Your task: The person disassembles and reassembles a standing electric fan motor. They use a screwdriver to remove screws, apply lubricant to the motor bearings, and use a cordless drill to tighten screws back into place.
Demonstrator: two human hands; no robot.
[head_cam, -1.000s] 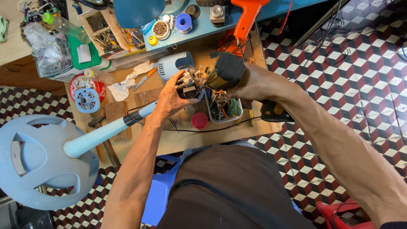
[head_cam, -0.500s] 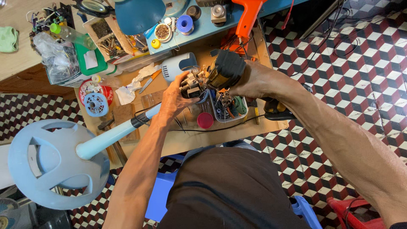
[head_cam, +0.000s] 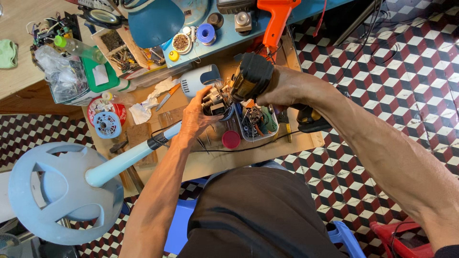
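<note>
My right hand [head_cam: 286, 87] grips a black and yellow cordless power tool [head_cam: 251, 76], its nose pointed left at a small electric motor [head_cam: 215, 99]. My left hand [head_cam: 197, 117] holds that motor from below, above a low wooden workbench [head_cam: 248, 153]. The motor shows metal plates and copper windings. A pale blue fan stand [head_cam: 62, 191] lies with its pole [head_cam: 138, 153] running under my left forearm. A white motor housing [head_cam: 201, 79] rests on the bench just behind the motor.
A clear tray of small parts [head_cam: 258, 122] and a red lid [head_cam: 231, 139] sit on the bench. An orange tool [head_cam: 276, 19], solder spools and tins crowd the blue shelf [head_cam: 229, 38] behind. A bag of parts [head_cam: 64, 76] lies left. Checkered tile floor [head_cam: 392, 57] surrounds the bench.
Both hands with tool and motor keep nearly the same place on the bench. The view has shifted a little, so the fan stand sits lower and further left in the picture.
</note>
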